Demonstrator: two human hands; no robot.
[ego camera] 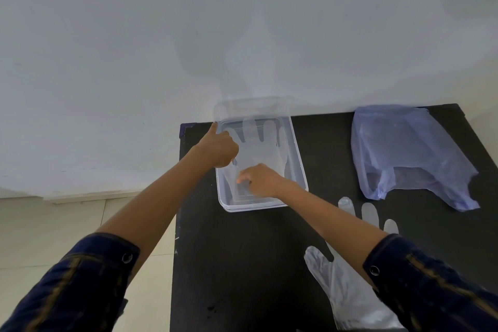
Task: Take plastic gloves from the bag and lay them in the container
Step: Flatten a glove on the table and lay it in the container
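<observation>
1. Plastic gloves are in two places: one clear glove (258,148) lies flat inside the container (299,167), fingers pointing toward the wall; a second glove (347,291) lies on the black table (242,264) near the person, partly under the right forearm.
2. The container is a clear rectangular tub at the far left part of the table, close to the wall (134,35).
3. The left hand (218,147) rests at the tub's left rim with fingers curled in and one finger stretched toward the far corner; whether it actually pinches the rim or the glove I cannot tell, since clear plastic hides the contact.
4. The right hand (260,179) is inside the tub, fingertips bent down onto the wrist end of the glove, seemingly pressing or pinching it.
5. The bag (409,153), thin bluish plastic, lies slack on the table to the right of the tub, well apart from both hands.
6. Dark blue sleeves (80,286) are rolled back on both forearms.
</observation>
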